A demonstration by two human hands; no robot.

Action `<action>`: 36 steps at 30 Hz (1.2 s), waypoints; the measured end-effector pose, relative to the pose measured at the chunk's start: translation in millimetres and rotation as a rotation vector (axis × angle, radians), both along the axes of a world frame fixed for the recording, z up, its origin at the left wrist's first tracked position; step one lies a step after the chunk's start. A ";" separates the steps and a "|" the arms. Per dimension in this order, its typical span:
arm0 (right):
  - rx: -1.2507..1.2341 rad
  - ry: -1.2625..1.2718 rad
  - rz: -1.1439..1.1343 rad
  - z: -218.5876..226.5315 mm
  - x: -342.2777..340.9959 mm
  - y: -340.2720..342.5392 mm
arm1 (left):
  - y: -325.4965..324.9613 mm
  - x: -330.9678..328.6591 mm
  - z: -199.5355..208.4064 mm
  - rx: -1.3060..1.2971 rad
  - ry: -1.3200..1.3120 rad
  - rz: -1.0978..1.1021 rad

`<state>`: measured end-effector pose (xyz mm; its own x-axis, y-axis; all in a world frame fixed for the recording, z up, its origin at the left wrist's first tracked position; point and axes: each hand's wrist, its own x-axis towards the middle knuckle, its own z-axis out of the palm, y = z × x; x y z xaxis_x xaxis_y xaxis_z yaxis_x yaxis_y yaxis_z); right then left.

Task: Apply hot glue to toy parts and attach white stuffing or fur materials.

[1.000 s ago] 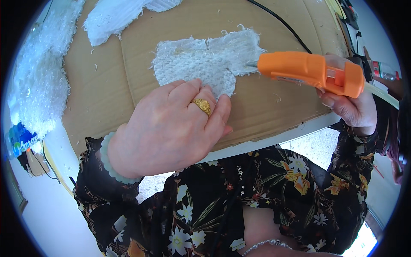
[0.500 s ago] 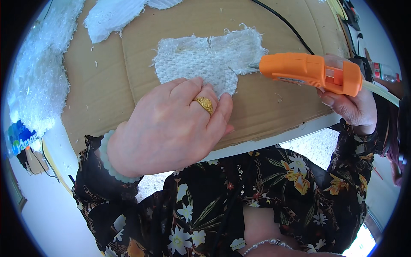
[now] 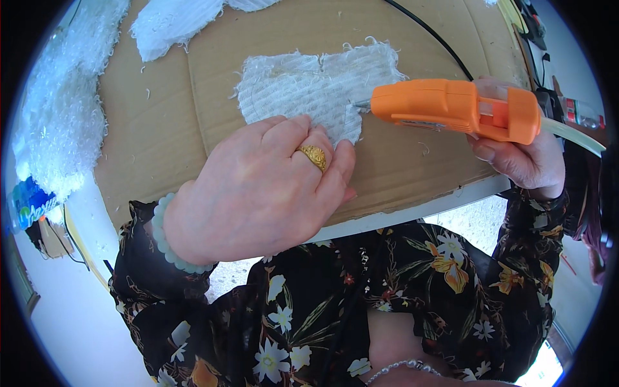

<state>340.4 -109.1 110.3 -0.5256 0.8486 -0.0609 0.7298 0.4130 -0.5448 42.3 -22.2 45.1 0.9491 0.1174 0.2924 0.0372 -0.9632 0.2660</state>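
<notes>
A ragged piece of white fabric (image 3: 284, 87) with frayed edges lies on the brown cardboard (image 3: 219, 84). My left hand (image 3: 258, 187) is over its near edge, fingers bent together and gripping it against the cardboard; the fingertips are partly hidden. My right hand (image 3: 525, 161) is closed around an orange glue gun (image 3: 445, 106). The gun points left, and its metal nozzle meets the fabric's right part at a notch. A pale glue stick (image 3: 570, 134) runs out of the gun's back end.
Fluffy white fabric (image 3: 64, 103) hangs over the left side of the table. Another white piece (image 3: 174, 26) lies at the far left of the cardboard. A black cable (image 3: 432, 32) crosses the far side. A plastic bottle (image 3: 583, 113) lies at the right rim.
The glue gun has moved left, bringing its nozzle from the fabric's right end to the notch. My left hand stays on the fabric, almost unmoved.
</notes>
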 end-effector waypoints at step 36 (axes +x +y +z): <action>-0.084 0.125 -0.087 0.6 -4.4 -1.2 | -2.3 -0.9 -2.9 -0.001 -0.021 -0.003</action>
